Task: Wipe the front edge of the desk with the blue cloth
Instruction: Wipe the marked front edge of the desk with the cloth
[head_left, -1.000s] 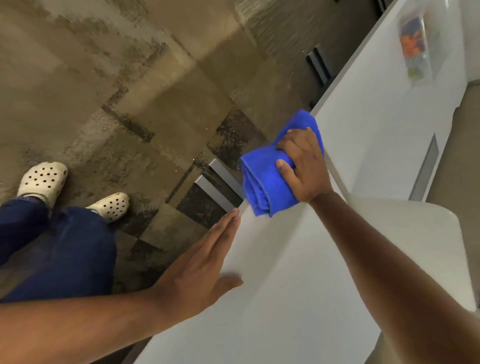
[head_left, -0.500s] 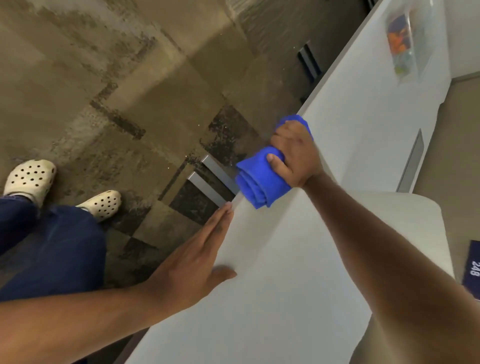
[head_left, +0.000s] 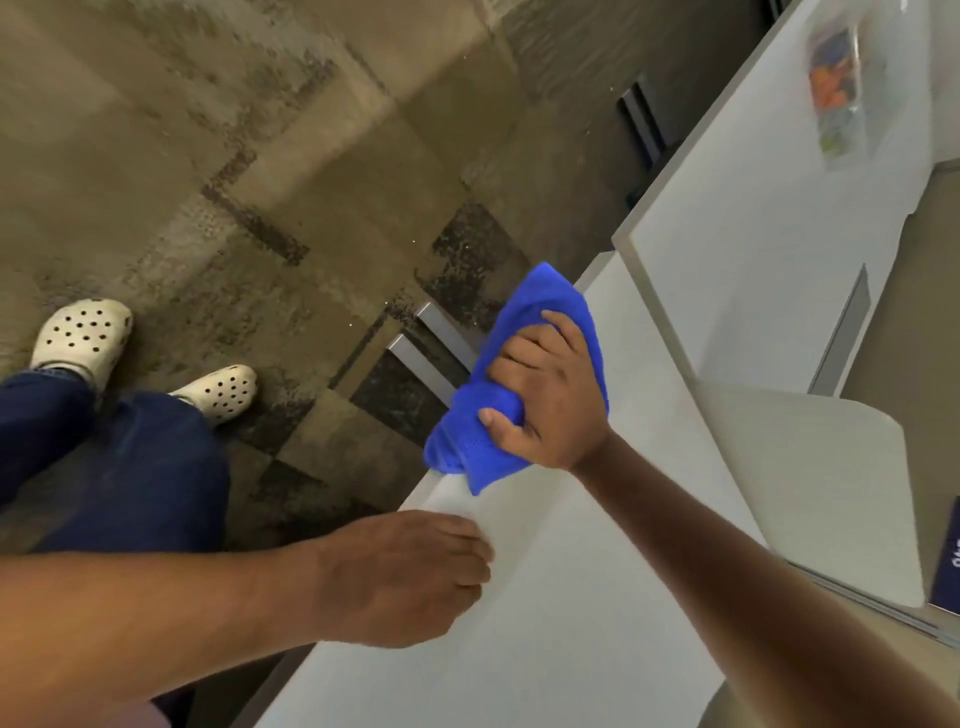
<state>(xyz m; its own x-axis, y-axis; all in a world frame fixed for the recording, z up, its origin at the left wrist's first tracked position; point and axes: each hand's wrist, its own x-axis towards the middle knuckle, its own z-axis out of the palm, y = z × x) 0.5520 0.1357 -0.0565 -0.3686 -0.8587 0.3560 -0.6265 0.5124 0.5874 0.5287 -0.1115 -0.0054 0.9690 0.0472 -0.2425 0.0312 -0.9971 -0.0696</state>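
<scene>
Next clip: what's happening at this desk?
A person is wiping the desk's front edge. The right hand has a closed grip on a bunched blue cloth, pressed over the edge. The left hand rests on the edge nearer the body, holding nothing.

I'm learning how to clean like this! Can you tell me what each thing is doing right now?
blue cloth: bunched up, pressed over the desk's front edge.
right hand: closed around the cloth.
left hand: resting on the desk near its edge, holding nothing.
desk: white top, bare where the hands work.
plastic bag: lying far down the desk, blurry.
</scene>
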